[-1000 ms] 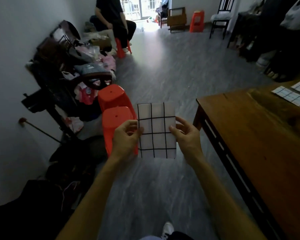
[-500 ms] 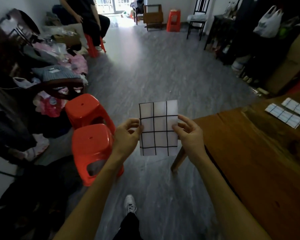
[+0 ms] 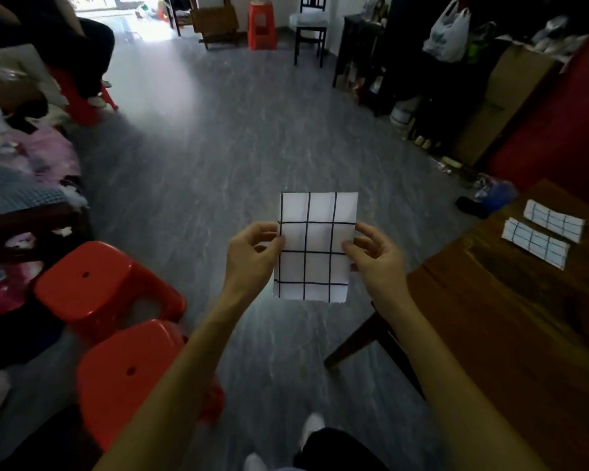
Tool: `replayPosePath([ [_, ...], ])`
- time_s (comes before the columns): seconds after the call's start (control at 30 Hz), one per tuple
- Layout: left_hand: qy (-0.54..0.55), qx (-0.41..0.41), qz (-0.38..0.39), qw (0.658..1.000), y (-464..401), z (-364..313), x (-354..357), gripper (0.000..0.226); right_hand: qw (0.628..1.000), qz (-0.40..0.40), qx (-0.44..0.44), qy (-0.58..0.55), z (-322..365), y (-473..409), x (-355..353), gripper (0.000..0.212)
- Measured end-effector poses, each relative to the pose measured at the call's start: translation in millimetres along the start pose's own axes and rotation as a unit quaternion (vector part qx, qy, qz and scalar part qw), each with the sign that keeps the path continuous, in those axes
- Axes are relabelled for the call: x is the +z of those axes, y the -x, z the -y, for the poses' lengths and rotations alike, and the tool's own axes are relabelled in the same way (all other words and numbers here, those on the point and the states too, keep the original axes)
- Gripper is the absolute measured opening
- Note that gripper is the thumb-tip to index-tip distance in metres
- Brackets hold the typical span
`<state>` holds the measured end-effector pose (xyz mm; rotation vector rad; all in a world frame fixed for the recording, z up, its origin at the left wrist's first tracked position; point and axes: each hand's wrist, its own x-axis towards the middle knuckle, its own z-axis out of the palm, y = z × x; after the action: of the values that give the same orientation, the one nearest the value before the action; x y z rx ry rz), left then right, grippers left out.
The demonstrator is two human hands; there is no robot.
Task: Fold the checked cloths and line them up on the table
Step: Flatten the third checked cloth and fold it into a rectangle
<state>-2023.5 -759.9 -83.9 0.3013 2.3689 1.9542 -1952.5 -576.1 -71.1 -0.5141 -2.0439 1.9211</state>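
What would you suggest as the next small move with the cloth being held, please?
Probably fold it in half again: the cloth, pinched by the left hand and right hand, looks wider than the two folded cloths on the table.

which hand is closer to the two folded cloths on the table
Right. The right hand pinches the held checked cloth on the side toward the folded cloths; the left hand pinches its far edge.
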Motion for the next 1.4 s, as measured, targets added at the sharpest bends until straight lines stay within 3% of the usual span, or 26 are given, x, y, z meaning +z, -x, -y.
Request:
replayPosePath([
  [0.23,-0.02,0.0,0.037,0.999,-118.6,16.0,52.6,0.015,0.998,-0.061,0.004,-0.01,-35.4,-123.0,-10.6,0.034],
  [0.6,-0.042,0.024,0.113,0.992,-292.1,-17.8,155.5,0.015,0.986,-0.163,0.004,-0.038,-28.1,-291.1,-63.1,0.033],
  [0.93,-0.002,-0.011,0.245,0.969,-417.3,8.8,253.0,0.017,0.951,-0.3,0.055,-0.048,-51.5,-384.5,-94.8,0.035],
  [1.13,0.01,0.015,0.357,0.934,-473.7,2.4,319.5,0.016,0.916,-0.397,0.051,-0.016,-43.1,-410.6,-105.7,0.027],
  [1.4,-0.002,0.055,0.548,0.835,-457.3,-8.5,429.4,0.016,0.809,-0.58,0.088,-0.014,-51.1,-376.6,-150.8,0.033],
])
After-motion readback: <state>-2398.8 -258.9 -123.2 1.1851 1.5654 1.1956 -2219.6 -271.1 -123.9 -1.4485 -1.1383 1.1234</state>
